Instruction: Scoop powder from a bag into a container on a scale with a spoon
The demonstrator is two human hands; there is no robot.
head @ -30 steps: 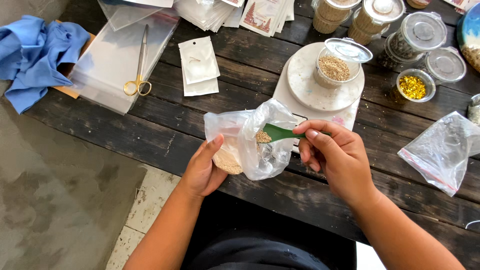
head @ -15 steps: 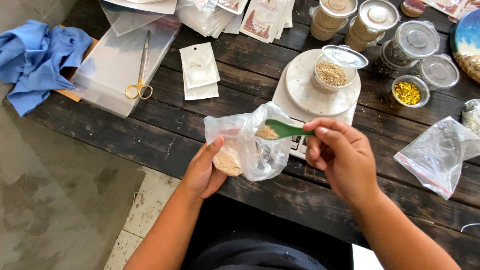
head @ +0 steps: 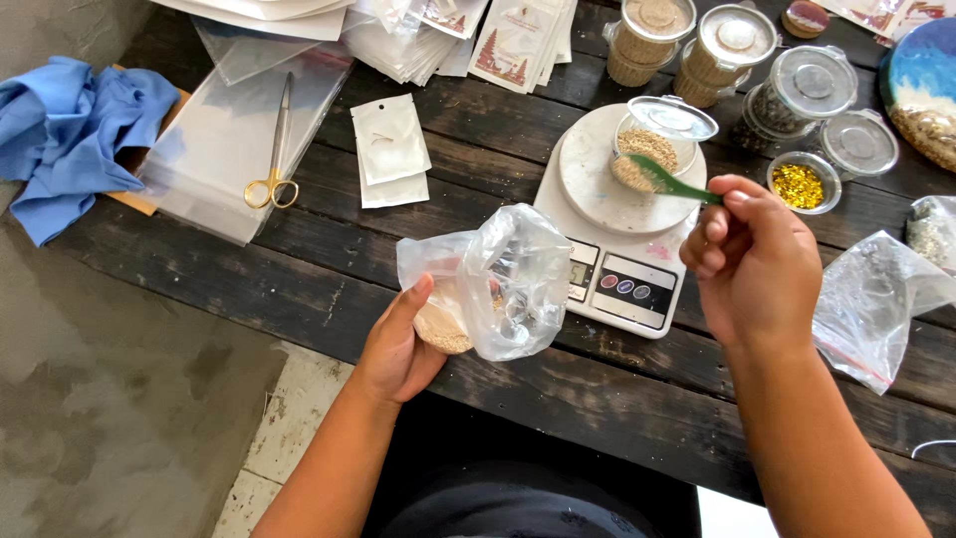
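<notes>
Single head-worn view: looks steeply down, close over dark wooden table [head: 329, 269]; floor at lower left.

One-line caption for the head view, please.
Left hand holds a clear plastic bag of pale grains; right hand dips a green spoon into a small tub on a kitchen scale.

Scale display [head: 579, 274] half hidden behind bag [head: 498, 284]; blue plate [head: 924, 90] (top right) cut off by edge.
</notes>
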